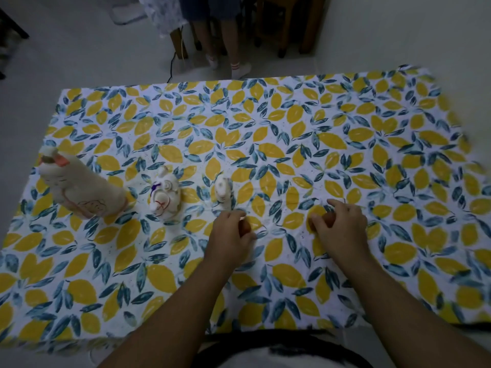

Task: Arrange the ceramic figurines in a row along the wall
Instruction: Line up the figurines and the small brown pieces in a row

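Observation:
Three white ceramic figurines stand in a line on the lemon-print tablecloth [292, 123]. The tall cat figurine [79, 187] is at the far left, a round figurine with purple and red marks [165, 195] is beside it, and a small white figurine [224, 192] stands to the right of that. My left hand [231, 235] is just below the small one, curled around a small brown-orange object [245, 227]. My right hand [341, 224] is further right, fingers closed over another small brown object [329, 218] that is mostly hidden.
Beyond the table's far edge a person's legs in white socks [239, 67] stand on the pale floor, beside wooden furniture legs [287, 25] and a black cable [172, 67]. The cloth's right half holds nothing.

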The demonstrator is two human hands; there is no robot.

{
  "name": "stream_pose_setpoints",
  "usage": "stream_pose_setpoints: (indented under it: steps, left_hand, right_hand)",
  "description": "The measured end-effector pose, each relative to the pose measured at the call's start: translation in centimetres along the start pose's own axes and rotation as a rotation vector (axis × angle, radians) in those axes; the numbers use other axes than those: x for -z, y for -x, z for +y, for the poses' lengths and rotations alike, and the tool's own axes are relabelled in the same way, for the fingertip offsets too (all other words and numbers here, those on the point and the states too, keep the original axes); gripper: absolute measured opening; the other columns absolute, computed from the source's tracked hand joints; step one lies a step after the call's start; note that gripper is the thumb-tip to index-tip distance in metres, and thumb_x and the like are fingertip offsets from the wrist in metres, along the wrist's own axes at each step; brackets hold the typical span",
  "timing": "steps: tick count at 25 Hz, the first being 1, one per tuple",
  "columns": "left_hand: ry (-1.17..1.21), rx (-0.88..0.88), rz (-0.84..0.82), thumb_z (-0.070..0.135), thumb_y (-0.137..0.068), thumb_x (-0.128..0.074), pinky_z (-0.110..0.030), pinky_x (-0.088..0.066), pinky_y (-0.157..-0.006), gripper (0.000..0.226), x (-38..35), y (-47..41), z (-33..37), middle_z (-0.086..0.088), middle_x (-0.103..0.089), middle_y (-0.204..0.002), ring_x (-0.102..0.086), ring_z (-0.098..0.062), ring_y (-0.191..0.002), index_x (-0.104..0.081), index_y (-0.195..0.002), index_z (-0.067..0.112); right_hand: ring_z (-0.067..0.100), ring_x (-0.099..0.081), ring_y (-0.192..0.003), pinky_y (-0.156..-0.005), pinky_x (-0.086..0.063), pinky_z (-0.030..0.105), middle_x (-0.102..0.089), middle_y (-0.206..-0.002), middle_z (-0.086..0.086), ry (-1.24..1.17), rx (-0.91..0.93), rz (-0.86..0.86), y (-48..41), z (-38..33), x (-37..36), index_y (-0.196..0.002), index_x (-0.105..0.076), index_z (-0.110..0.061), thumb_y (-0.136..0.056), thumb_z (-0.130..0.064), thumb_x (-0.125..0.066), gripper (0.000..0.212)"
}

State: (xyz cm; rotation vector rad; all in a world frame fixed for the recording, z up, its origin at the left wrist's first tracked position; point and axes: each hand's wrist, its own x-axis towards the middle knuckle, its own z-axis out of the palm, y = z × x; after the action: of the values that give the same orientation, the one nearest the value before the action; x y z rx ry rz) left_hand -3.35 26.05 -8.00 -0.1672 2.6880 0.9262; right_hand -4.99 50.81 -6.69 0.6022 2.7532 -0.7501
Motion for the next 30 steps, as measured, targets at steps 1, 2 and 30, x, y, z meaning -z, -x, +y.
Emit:
stream_pose_setpoints:
  steps: [1,2,30]
  left_hand:
    - [0.028,-0.001,0.011,0.036,-0.086,-0.076,-0.039,-0.047,-0.092,0.051,-0.3,0.0,0.7,-0.008,-0.054,-0.125,-0.053,-0.027,-0.111,-0.058,-0.129,0.016]
    - [0.059,-0.017,0.035,0.036,-0.085,-0.076,-0.037,-0.048,-0.092,0.052,-0.6,0.0,1.5,-0.008,-0.055,-0.125,-0.054,-0.026,-0.111,-0.059,-0.129,0.015]
    - [0.447,-0.107,0.304,0.014,-0.088,-0.075,-0.032,-0.055,-0.094,0.043,-3.0,-6.7,5.1,-0.006,-0.067,-0.124,-0.060,-0.012,-0.116,-0.064,-0.129,0.014]
  right_hand:
    - [0.040,-0.044,-0.128,-0.101,-0.047,0.055,-0.038,-0.147,0.017,-0.102,-0.054,-0.044,-0.4,0.3,-0.1,-0.141,-0.052,-0.020,-0.091,-0.049,-0.067,0.060]
    - [0.040,-0.048,-0.124,-0.100,-0.048,0.053,-0.038,-0.145,0.017,-0.191,-0.080,-0.085,-0.8,0.5,0.1,-0.140,-0.052,-0.019,-0.088,-0.047,-0.071,0.061]
    - [0.024,-0.063,-0.109,-0.088,-0.055,0.039,-0.068,-0.121,0.007,-0.345,0.510,-0.167,-8.1,-4.7,-1.9,-0.130,-0.061,-0.020,-0.089,-0.004,-0.071,0.045]
